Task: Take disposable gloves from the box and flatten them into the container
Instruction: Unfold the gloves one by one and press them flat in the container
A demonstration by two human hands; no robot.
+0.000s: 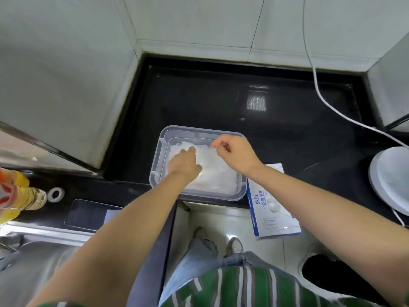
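Note:
A clear plastic container (158,151) sits on the black counter and holds a layer of thin, translucent disposable gloves (218,176). My left hand (184,163) lies inside it, palm down, pressing on the gloves. Over the container's far right part, my right hand (233,151) pinches a glove edge between thumb and fingers. The white and blue glove box (271,209) lies just right of the container, jutting over the counter's front edge.
A white round appliance (389,180) with a white cord (321,96) stands at the right. At the left are an oil bottle (15,193), a tape roll (56,193), a dark phone (87,214) and a steel sink (39,253). Tiled walls enclose the counter.

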